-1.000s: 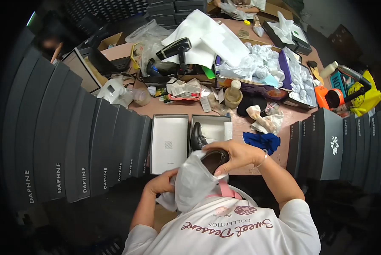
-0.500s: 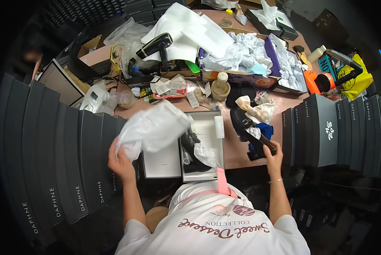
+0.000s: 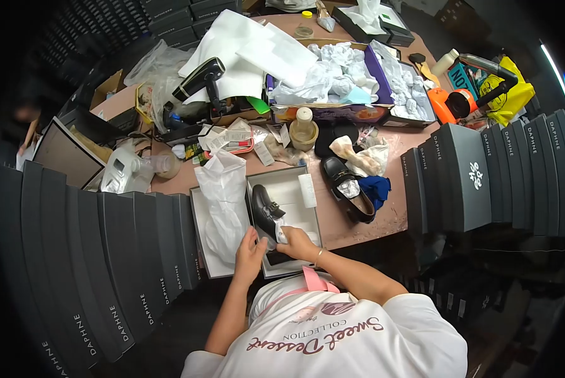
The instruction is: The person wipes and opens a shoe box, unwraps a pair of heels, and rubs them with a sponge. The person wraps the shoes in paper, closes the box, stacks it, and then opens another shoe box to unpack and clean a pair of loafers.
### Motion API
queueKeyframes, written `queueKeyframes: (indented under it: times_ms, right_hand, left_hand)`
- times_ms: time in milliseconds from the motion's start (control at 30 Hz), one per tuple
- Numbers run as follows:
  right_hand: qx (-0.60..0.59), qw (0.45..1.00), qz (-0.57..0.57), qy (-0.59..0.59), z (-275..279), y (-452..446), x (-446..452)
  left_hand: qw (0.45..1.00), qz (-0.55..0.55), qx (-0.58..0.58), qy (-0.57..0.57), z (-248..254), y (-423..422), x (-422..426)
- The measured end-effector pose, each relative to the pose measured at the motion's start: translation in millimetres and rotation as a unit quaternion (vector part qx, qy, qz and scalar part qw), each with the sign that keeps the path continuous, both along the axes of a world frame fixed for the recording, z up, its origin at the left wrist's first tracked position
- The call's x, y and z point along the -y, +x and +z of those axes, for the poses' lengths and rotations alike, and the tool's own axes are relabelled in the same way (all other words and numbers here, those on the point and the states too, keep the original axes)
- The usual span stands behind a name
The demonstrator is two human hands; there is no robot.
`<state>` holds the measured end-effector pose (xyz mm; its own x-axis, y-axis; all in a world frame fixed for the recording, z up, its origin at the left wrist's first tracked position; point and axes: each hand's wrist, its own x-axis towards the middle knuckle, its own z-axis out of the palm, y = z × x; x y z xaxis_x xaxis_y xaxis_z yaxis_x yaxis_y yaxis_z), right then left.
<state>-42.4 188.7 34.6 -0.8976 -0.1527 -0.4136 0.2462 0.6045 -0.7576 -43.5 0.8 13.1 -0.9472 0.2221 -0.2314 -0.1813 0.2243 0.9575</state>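
Note:
A black shoe (image 3: 265, 206) lies in the open shoe box (image 3: 297, 217), its toe toward the far side. My right hand (image 3: 297, 244) is closed on white paper at the heel end of this shoe. Just left of the heel, my left hand (image 3: 250, 255) has its fingers apart and holds nothing. White tissue paper (image 3: 224, 208) is spread over the box lid (image 3: 200, 236) on the left. Another black shoe (image 3: 339, 179), with crumpled paper inside, rests on the table right of the box, against a blue cloth (image 3: 377, 191).
Stacks of dark shoe boxes stand at the left (image 3: 121, 264) and right (image 3: 468, 176). Behind are a hair dryer (image 3: 200, 79), a purple box (image 3: 380, 75) of crumpled paper, a bottle (image 3: 304, 126) and an orange tape dispenser (image 3: 449, 106). A person (image 3: 29, 135) shows at far left.
The second shoe has left my right hand and lies on the table. My left hand has let go of the tissue, now on the lid. Both hands have come to the shoe in the box.

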Motion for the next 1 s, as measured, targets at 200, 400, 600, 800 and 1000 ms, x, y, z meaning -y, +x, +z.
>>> queueKeyframes:
  times_ms: [200,400,600,800,1000]
  right_hand:
    - [-0.173,0.975,0.098,-0.097,90.4,4.9,-3.0]
    - [-0.284,0.941,-0.184,-0.012,122.1,-13.1,-62.5]
    - [-0.312,0.921,0.149,0.178,-14.0,-4.6,-9.9]
    - [-0.312,0.942,0.125,-0.001,107.5,-25.3,0.3]
    - [-0.296,0.912,0.211,0.192,76.5,-23.2,35.7]
  left_hand:
    - [0.968,0.137,0.069,0.197,69.3,-16.2,-40.8]
    - [0.859,0.158,0.3,0.384,91.5,-37.8,1.2]
    - [0.831,0.186,0.37,0.372,108.9,-32.8,16.2]
    - [0.833,0.182,0.368,0.371,106.8,-12.2,8.1]
    - [0.826,0.177,0.334,0.418,92.7,2.5,-11.2]
